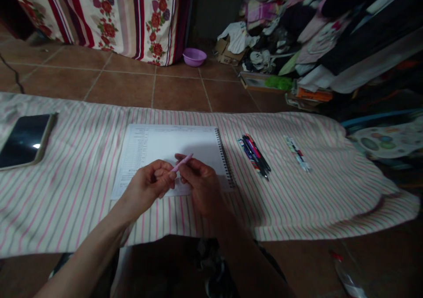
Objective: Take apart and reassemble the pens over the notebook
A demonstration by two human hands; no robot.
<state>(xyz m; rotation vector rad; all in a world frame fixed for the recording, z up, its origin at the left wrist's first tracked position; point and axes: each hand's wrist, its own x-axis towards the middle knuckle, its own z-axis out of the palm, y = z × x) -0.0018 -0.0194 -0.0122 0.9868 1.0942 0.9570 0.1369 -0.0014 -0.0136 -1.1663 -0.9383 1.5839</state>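
Note:
Both hands meet over the near edge of a spiral notebook that lies on a striped cloth. A thin pink pen runs between them. My left hand pinches its near end with curled fingers. My right hand grips it farther up, fingers closed round it. The pen's tip points away from me, up and to the right. The notebook's open page shows a printed table along its left side.
A dark phone lies on the cloth at the left. A bunch of pens and another pen lie right of the notebook. A purple bowl, piled clothes and a floral cloth stand beyond on the tiled floor.

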